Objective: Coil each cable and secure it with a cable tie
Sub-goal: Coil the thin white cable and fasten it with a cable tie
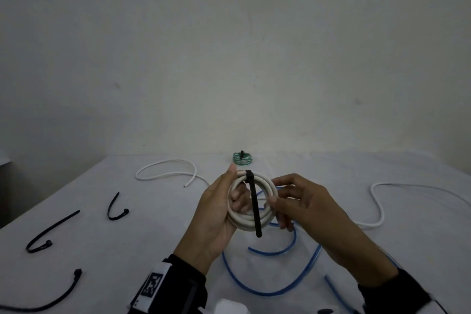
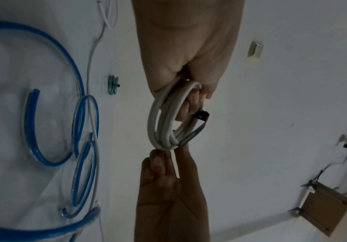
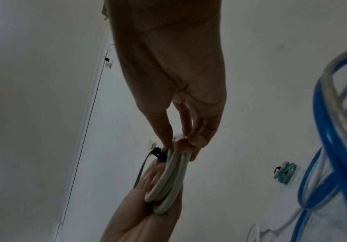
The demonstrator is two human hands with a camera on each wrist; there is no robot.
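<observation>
I hold a coiled white cable (image 1: 244,219) upright above the table. My left hand (image 1: 234,186) grips its left side, fingers through the loop and thumb on top. A black cable tie (image 1: 254,206) wraps the top of the coil, its long tail hanging down across the front. My right hand (image 1: 276,192) pinches the coil's right side between thumb and fingers. In the left wrist view the coil (image 2: 164,121) and tie head (image 2: 201,115) sit under the left hand (image 2: 189,101), with the right hand (image 2: 168,157) below. The right wrist view shows the right hand (image 3: 181,144) on the coil (image 3: 168,176).
A green coil (image 1: 242,158) bound with a black tie lies at the back. A loose blue cable (image 1: 295,237) sprawls under my hands. Loose white cables lie at the left (image 1: 175,160) and right (image 1: 376,200). Several spare black ties (image 1: 114,208) lie on the left.
</observation>
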